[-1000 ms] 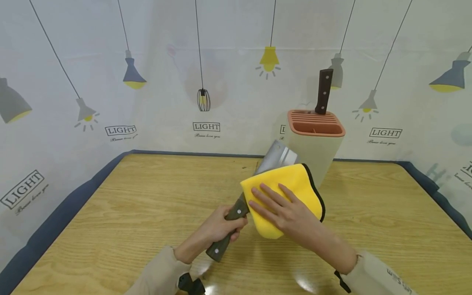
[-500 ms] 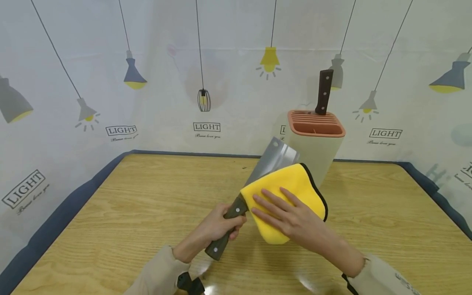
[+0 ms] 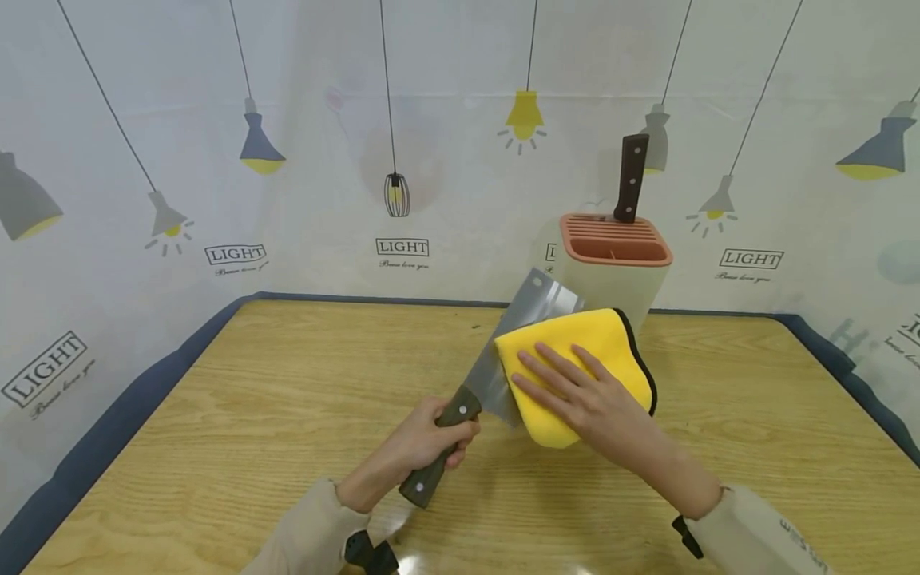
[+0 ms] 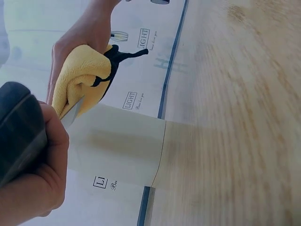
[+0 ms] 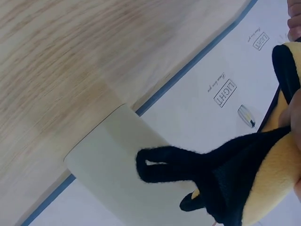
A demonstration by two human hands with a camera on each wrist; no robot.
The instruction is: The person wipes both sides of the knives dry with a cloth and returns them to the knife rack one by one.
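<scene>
In the head view my left hand (image 3: 420,439) grips the dark green riveted handle of a cleaver (image 3: 496,371), whose broad blade points away and to the right. A folded yellow cloth (image 3: 621,355) with black edging lies over the blade's right part. My right hand (image 3: 592,407) holds the cloth with its fingers spread on top, the thumb hidden beneath. From the left wrist, the cloth (image 4: 84,66) is seen folded about the blade's edge. A black loop hangs from the cloth (image 5: 277,174) in the right wrist view.
Behind the blade stands a cream knife block (image 3: 611,287) with an orange slotted top, and a brown-handled knife (image 3: 632,180) is upright in it. The wooden table (image 3: 287,415) is backed by a lamp-printed sheet (image 3: 309,160) with a dark blue border.
My right hand and the cloth have slid to the right along the blade, uncovering more of it near the handle. My left hand and the cleaver's handle stay almost in place.
</scene>
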